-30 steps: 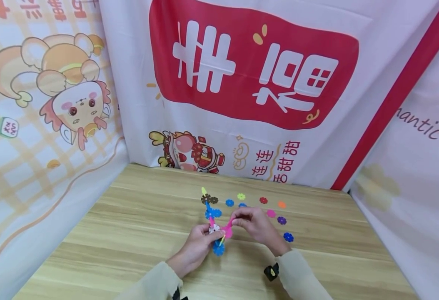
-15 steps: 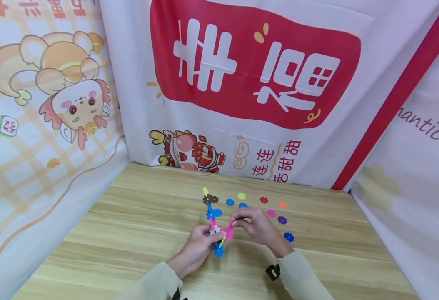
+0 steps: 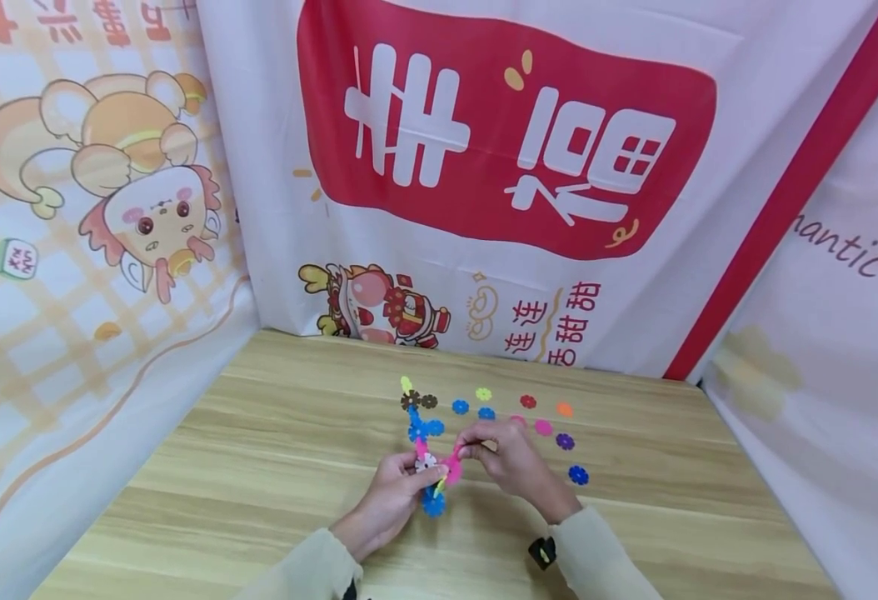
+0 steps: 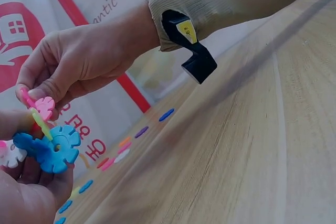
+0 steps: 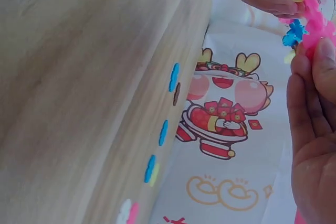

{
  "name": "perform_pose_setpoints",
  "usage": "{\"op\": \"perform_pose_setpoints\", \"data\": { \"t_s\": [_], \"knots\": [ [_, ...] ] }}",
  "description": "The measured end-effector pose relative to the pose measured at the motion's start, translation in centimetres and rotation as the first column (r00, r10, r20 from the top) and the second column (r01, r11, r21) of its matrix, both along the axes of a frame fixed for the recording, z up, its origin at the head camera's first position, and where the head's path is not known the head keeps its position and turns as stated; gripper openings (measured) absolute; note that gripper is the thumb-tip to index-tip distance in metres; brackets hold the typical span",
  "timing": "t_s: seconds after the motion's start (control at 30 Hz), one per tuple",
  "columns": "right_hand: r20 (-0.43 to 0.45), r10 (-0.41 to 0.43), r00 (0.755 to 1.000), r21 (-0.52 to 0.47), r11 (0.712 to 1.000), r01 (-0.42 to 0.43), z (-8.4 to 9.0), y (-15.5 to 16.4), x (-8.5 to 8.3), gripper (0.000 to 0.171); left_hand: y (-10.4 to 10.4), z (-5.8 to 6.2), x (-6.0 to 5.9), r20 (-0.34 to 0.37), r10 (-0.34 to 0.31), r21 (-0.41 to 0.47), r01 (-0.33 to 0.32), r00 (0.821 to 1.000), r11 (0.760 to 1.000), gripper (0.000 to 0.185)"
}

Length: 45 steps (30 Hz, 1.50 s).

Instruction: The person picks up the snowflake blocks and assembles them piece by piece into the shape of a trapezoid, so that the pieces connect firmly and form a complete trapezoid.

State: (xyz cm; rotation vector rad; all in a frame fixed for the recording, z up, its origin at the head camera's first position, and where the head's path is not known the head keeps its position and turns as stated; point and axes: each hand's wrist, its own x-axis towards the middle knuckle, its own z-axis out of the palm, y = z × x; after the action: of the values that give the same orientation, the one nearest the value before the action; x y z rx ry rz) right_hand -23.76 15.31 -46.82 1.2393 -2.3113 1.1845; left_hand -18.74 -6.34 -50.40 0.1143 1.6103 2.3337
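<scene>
Both grips meet mid-counter: my left hand (image 3: 397, 486) clasps the snowflake-piece cluster (image 3: 430, 475); right hand (image 3: 509, 457) pinches its pink disc (image 3: 453, 461) from the right.

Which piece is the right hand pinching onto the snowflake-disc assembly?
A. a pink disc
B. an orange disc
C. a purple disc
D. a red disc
A: the right hand pinches a pink disc on the assembly that the left hand grips; the purple disc lies loose on the table.
</scene>
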Motion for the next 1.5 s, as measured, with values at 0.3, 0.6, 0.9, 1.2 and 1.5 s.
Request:
{"op": "perform_pose_setpoints", "data": {
  "t_s": [0.3,0.6,0.9,1.2,1.5],
  "knots": [
    [0.158,-0.005,0.987,0.095,0.995,-0.011,1.2,0.5,0.8,0.006,-0.4,-0.4,-0.4,0.014,-0.065,-0.019,0.066,0.998,0.998,0.047],
    [0.32,-0.068,0.945,0.124,0.992,0.029,2.3,0.8,3.0,0.004,-2.4,-0.2,-0.1,-0.013,-0.255,-0.281,0.241,0.967,0.929,0.046],
    [0.399,-0.232,0.887,0.153,0.971,0.185,2.3,0.1,4.2,0.004,-2.3,0.4,-0.2,-0.372,-0.119,-0.506,-0.093,0.921,0.858,0.044],
    [0.46,-0.318,0.829,0.12,0.947,0.296,1.1,-1.2,3.8,0.005,0.3,0.1,-0.9,-0.669,-0.15,-0.507,-0.298,0.728,0.809,0.039],
    [0.397,-0.408,0.822,0.26,0.909,0.326,1.3,3.8,2.3,0.015,0.0,-0.4,-1.3,-0.641,-0.06,-0.492,-0.349,0.765,0.798,0.038]
  ]
}}
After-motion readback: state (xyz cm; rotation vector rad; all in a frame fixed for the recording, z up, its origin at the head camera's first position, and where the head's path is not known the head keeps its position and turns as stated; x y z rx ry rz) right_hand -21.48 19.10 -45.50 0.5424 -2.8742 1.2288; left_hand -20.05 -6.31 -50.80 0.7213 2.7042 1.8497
